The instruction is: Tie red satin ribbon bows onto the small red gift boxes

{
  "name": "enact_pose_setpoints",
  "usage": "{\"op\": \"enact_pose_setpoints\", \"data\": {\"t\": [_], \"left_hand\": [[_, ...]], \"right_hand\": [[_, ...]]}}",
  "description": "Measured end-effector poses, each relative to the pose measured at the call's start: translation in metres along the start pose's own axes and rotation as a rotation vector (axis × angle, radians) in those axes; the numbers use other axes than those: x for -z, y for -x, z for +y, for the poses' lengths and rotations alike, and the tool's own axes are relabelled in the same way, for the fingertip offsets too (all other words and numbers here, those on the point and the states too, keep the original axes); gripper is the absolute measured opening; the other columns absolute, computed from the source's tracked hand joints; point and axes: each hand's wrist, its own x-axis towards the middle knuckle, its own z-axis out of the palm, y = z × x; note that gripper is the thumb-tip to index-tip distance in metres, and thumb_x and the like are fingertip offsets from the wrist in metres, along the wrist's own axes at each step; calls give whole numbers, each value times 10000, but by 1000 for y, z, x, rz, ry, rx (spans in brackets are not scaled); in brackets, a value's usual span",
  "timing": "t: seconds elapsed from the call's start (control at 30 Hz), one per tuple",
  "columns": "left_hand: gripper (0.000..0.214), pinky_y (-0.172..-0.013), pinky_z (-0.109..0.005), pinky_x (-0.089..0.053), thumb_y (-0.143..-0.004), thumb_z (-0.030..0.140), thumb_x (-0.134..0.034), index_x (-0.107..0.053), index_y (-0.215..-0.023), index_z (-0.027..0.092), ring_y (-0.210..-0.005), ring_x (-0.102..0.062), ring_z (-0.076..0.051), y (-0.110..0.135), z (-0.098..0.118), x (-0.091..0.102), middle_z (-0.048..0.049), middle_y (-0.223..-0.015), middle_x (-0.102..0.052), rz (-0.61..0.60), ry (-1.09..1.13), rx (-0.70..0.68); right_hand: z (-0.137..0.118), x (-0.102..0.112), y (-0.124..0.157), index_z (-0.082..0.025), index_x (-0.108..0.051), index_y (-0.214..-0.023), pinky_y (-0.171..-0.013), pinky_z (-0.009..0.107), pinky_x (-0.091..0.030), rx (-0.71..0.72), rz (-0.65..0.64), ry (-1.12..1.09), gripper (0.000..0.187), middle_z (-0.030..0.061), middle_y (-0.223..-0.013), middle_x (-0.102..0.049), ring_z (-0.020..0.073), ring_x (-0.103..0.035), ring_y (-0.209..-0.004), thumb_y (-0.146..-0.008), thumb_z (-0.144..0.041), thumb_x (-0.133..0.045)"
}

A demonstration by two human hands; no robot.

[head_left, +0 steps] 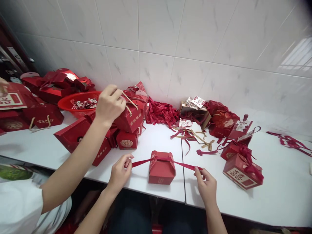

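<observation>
A small red gift box (162, 174) stands upright on the white table in front of me, its top folded together. A dark red ribbon (184, 165) runs through the top of the box and stretches out to both sides. My left hand (120, 172) pinches the ribbon's left end, and my right hand (206, 185) pinches its right end between thumb and fingers. Neither hand touches the box itself. Right of it sit finished-looking red boxes (243, 172) with ribbon bows on top.
At left a co-worker's hand (110, 104) holds a red box (130, 118) by its cord handle. Behind are a red plastic basket (65, 103), a heap of red ribbons (162, 112), a carton with cards (195, 110) and loose ribbons (292, 142). The tiled wall (158, 39) bounds the back.
</observation>
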Motion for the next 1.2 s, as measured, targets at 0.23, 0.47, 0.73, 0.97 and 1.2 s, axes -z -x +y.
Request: {"op": "enact_pose_setpoints", "data": {"t": [0.23, 0.47, 0.73, 0.97, 1.2], "left_hand": [[206, -568, -219, -438, -738, 89, -458, -572, -822, 239, -547, -547, -131, 6, -39, -5, 45, -615, -500, 38, -125, -33], [116, -876, -393, -422, -814, 187, -496, -594, -874, 204, -955, -547, -237, -2, 7, -18, -60, -951, -586, -31, 64, 18], [194, -806, -302, -475, -758, 278, -612, -473, -871, 203, -883, -545, -159, -14, 69, -43, -16, -926, -505, -381, 616, 224], [232, -615, -208, -414, -730, 249, -601, -400, -844, 221, -759, -486, -126, -12, 73, -49, 27, -815, -432, -429, 573, 255], [315, -594, -218, -337, -730, 384, -636, -386, -847, 233, -586, -409, -108, -15, 66, -37, 83, -641, -381, -459, 400, 188]], "right_hand": [[30, 9, -3, -182, -564, -613, -562, 294, -418, -180, -47, 46, 414, 42, -599, -597, 187, -523, -585, -788, -554, -522], [6, -5, -15, -159, -566, -1159, -899, 440, -440, 80, 87, 53, 489, 160, -1184, -544, 297, -518, -1106, -800, -491, -554], [-52, -36, -16, -186, -496, -1224, -735, 320, -487, 160, -420, -159, 398, 75, -910, -615, 201, -591, -855, -905, -414, -427], [-59, -52, -13, -189, -446, -1258, -582, 262, -410, 135, -505, -162, 483, -44, -668, -421, 133, -466, -590, -831, -393, -543], [-52, -44, -19, -239, -432, -1050, -484, 218, -294, 2, -560, -350, 365, -110, -559, -326, 91, -330, -469, -779, -388, -625]]}}
